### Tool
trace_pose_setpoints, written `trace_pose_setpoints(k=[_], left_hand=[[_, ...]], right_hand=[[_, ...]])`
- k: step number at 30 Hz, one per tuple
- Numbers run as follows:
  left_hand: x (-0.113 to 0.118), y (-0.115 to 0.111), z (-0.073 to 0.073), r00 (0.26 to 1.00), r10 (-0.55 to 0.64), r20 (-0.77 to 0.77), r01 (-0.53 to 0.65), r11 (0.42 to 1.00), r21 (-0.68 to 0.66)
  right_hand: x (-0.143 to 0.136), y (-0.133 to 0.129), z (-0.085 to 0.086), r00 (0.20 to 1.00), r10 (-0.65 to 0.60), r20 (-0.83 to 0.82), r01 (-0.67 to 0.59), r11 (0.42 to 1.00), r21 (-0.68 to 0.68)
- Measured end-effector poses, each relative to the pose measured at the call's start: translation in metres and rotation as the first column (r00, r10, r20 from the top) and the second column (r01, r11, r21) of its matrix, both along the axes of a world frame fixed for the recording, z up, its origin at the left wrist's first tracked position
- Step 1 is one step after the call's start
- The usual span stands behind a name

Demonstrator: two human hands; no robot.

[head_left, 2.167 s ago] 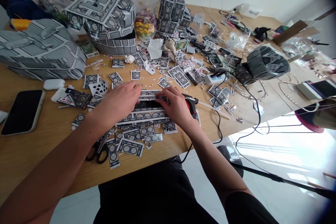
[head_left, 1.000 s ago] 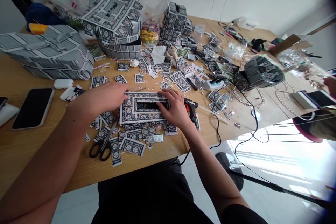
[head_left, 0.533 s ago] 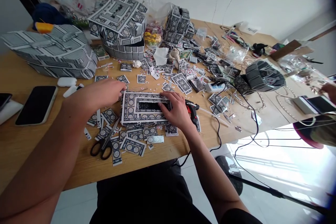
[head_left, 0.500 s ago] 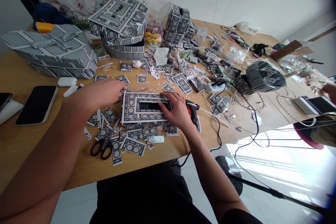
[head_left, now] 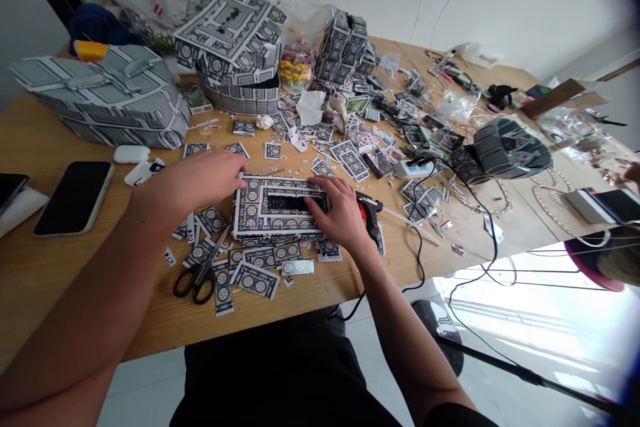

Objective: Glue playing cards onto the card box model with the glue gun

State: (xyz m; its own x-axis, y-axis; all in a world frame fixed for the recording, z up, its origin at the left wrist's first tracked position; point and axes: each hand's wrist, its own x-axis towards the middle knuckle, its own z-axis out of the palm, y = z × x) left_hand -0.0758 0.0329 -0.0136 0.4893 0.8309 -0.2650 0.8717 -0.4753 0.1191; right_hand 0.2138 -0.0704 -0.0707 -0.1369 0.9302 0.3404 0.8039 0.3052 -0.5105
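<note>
A rectangular box made of folded playing cards (head_left: 273,222), with a long slot in its top, lies on the table in front of me. My right hand (head_left: 340,210) grips its right end, thumb at the slot and fingers over the far edge. At the far left corner, my left hand (head_left: 213,177) holds the box with bent fingers, their tips partly hidden. Black-handled scissors (head_left: 199,276) lie left of the box among cut card pieces (head_left: 256,279). Just beyond my right hand sits a black and red glue gun (head_left: 369,213), partly covered.
Larger card-built boxes (head_left: 233,37) and a card-built basket (head_left: 115,97) stand behind. A phone (head_left: 75,198) and white earphone case (head_left: 131,154) lie left. Card scraps surround a power strip (head_left: 414,168); its black cable (head_left: 487,227) hangs over the edge. Another person's hand (head_left: 633,173) shows far right.
The view has shifted slightly, moving the scene a little to the right. Both hands stay at the box, with only a slight shift of the left fingers at its corner.
</note>
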Motion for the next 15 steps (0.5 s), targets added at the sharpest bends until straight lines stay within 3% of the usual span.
trace_pose_setpoints(k=[8,15], left_hand=[[0.020,-0.012,0.012,0.996,0.025,-0.088,-0.033,0.995,-0.097],[0.023,-0.012,0.008,0.996,0.000,-0.085,-0.007,0.997,-0.083]], right_hand=[[0.000,0.000,0.001,1.000,0.004,0.004,-0.004,1.000,0.007],[0.000,0.000,0.001,1.000,-0.001,-0.004,0.001,1.000,-0.001]])
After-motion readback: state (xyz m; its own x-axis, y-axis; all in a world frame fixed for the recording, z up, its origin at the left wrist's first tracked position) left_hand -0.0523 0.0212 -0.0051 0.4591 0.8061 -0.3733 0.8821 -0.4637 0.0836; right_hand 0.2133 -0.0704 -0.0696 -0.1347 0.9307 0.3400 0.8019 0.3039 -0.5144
